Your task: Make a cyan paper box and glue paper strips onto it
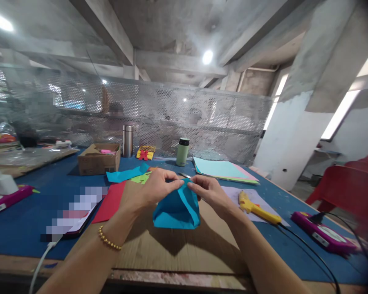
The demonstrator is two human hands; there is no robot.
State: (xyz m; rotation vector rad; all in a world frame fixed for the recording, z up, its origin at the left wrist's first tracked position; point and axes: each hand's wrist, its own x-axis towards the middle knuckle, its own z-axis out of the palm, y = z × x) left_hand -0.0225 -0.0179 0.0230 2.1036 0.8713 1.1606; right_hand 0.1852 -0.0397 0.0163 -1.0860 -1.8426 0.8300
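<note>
Head view. Risk, as judged: the folded blue paper (176, 218), held above the cardboard sheet (205, 253), could crease or tear at its top if the two hands pull unevenly; its flaps could spring open if either pinch slackens. The yellow glue gun (259, 211), right of the cardboard sheet on lilac paper (230, 194), could be knocked by the right forearm swinging outward. Whether it is hot cannot be told.

Grip: the left grip (159, 184) is closed to a narrow pinch, thumb and finger on the paper's upper edge. The right grip (209, 191) is closed likewise, just beside it. Fingertips behind the paper are partly hidden. Red paper (110, 202) lies at the cardboard sheet's left.
</note>
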